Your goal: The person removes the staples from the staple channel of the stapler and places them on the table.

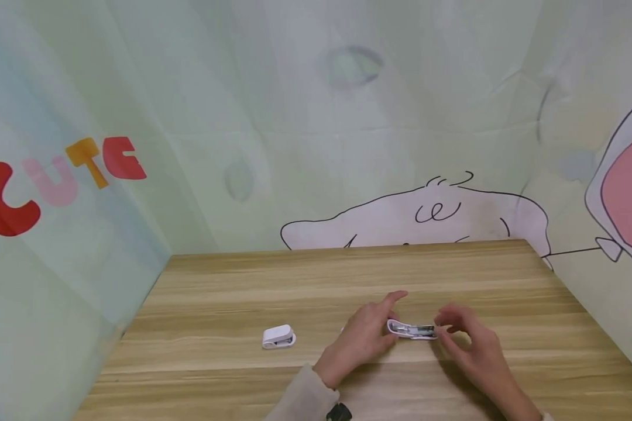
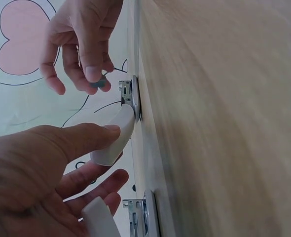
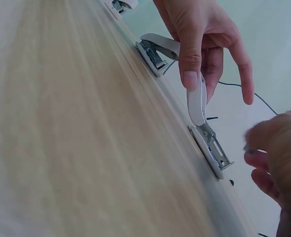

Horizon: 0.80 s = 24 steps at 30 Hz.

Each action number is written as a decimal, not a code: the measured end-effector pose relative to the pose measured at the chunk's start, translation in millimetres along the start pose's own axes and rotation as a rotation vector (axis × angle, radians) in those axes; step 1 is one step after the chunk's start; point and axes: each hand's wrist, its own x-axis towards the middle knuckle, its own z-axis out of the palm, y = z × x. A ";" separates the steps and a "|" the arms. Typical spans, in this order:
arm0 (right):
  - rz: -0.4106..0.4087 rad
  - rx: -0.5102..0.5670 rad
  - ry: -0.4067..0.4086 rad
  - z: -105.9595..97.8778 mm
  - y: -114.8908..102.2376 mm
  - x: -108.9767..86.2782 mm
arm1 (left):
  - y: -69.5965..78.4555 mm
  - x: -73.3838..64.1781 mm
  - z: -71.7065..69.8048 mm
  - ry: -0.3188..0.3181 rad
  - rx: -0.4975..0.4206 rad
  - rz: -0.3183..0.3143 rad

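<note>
On the table (image 1: 216,292) we see the left stapler (image 1: 278,337), the middle stapler (image 3: 149,53) to its right, and the right stapler (image 1: 412,331) between the left hand (image 1: 362,334) and the right hand (image 1: 471,339).

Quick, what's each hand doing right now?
Left hand: closed, pinching the opened white stapler.
Right hand: closed, pinching a small greenish piece, too small to identify.

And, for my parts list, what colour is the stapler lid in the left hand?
The stapler lid is white, clearest in the left wrist view.
</note>
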 end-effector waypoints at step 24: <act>0.029 -0.092 -0.125 2.7 -8.2 -10.9 | 0.0 1.9 -0.1 -0.019 -0.006 -0.031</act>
